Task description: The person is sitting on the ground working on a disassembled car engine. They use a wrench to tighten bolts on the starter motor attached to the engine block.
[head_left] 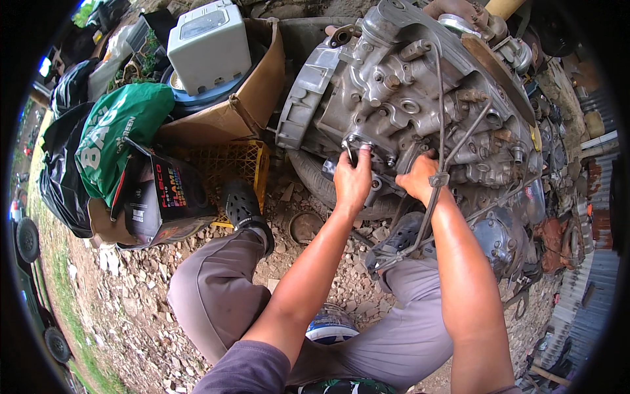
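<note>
A large grey metal engine (pixel 397 79) fills the upper right. My left hand (pixel 354 174) is closed on a small metal tool (pixel 349 150) at a bolted round fitting (pixel 359 143) low on the engine's face. My right hand (pixel 420 177) is closed just right of it, on something among the metal parts that I cannot make out. Thin metal pipes (pixel 438 118) run down over the engine beside my right hand. Under the engine's left part lies a tyre (pixel 312 184).
At left stand a white plastic box (pixel 207 56) in a cardboard box (pixel 256 102), a green bag (pixel 125 115), a yellow crate (pixel 246 164) and a printed black box (pixel 164 203). My legs straddle a bucket (pixel 331 318) on gravel (pixel 118 276). Corrugated sheets (pixel 590 276) line the right.
</note>
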The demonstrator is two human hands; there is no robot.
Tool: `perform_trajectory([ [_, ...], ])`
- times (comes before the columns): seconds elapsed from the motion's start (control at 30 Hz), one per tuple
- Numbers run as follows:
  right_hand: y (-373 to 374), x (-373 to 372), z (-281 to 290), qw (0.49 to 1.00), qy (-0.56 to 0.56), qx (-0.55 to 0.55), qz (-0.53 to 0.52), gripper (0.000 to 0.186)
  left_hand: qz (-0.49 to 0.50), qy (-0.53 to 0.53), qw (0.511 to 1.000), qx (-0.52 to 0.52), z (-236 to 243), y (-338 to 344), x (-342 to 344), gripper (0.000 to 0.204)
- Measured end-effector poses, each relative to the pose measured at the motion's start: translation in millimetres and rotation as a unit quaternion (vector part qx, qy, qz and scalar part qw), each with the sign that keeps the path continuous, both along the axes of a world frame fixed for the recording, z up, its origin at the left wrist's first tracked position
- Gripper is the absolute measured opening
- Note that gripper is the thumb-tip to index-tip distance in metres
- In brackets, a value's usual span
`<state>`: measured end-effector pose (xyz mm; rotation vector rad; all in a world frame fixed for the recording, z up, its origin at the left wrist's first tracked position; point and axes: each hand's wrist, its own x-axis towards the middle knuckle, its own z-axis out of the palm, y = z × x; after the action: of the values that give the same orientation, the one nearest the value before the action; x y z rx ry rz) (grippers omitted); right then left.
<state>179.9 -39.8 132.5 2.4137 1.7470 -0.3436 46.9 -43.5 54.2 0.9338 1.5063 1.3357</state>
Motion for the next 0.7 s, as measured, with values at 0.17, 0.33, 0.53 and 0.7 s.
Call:
perform_trajectory([
  [0.17, -1, 4, -1, 0.999, 0.035, 0.017, -0.002, 0.081, -0.069, -0.237, 0.952, -0.181, 19, 0, -6, 0.034],
  [0.33, 3, -4, 11, 0.998, 0.039, -0.055, 0.008, 0.08, -0.049, -0.178, 0.983, -0.006, -10, 7, -3, 0.026],
  [0.53, 1, -7, 20, 0.996, 0.064, -0.069, -0.003, 0.079, -0.007, -0.159, 0.987, -0.026, -5, 2, 0, 0.029],
  [0.7, -2, 7, -2, 0.999, 0.022, 0.027, 0.008, 0.09, -0.081, -0.282, 0.942, -0.164, 17, 0, -6, 0.026],
])
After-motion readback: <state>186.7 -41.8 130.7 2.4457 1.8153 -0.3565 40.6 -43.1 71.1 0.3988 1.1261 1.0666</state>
